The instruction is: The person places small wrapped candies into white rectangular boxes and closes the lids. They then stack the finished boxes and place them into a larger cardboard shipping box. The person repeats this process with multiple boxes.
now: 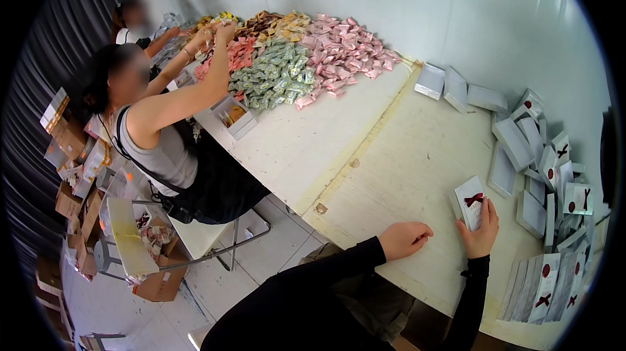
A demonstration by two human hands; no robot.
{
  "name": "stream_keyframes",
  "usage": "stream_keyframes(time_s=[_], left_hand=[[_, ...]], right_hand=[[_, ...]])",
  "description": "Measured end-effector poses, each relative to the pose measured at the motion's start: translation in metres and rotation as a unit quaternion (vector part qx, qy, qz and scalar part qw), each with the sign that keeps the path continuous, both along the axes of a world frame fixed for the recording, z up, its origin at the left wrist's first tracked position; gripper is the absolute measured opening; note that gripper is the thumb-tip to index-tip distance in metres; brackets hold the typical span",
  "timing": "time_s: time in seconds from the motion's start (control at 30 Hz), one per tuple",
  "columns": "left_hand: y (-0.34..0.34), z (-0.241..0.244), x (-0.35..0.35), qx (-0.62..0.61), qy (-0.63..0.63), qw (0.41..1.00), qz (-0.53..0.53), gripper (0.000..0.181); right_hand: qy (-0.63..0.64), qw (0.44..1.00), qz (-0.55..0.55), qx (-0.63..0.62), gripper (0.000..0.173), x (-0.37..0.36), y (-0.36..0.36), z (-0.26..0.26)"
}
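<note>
A white gift box [470, 204] with a dark red ribbon bow is held by my right hand [480, 230], thumb on one side and fingers on the other, over the table's right part. My left hand [405, 240] rests at the near edge of the white table [381, 180], to the left of that box, with its fingers curled; nothing shows in it. Right of my right hand lies a loose pile of white boxes [513, 143], some with red seals and bows. Below the pile, a row of similar boxes [547, 285] stands on edge.
Pink packets [337, 53], green packets [274, 75] and brown packets [259, 23] lie heaped along the wall. A co-worker [166, 155] sits on the left beside an open box [234, 117], arms over the heaps; another person [132, 23] is farther back. Cardboard boxes [161, 285] stand on the floor.
</note>
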State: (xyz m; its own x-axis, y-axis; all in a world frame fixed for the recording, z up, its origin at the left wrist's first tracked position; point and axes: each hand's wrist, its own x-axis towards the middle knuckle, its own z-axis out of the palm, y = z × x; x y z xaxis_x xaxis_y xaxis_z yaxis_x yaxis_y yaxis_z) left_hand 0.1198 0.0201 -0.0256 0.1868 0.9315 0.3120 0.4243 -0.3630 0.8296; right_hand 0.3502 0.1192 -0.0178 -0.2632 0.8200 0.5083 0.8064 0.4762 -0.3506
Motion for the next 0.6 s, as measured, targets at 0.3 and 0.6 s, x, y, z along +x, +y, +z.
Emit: stream_keyframes(time_s=[0.3,0.6], left_hand=[[0.0004,-0.0020,0.0004,0.016,0.008,1.000,0.005,0.013],[0.0000,-0.0012,0.0002,0.011,0.004,1.000,0.001,0.013]], right_hand=[[-0.004,1.000,0.003,-0.003,0.091,0.0004,-0.0009,0.0019],[-0.005,1.000,0.006,0.000,0.092,0.0001,-0.0013,0.0020]])
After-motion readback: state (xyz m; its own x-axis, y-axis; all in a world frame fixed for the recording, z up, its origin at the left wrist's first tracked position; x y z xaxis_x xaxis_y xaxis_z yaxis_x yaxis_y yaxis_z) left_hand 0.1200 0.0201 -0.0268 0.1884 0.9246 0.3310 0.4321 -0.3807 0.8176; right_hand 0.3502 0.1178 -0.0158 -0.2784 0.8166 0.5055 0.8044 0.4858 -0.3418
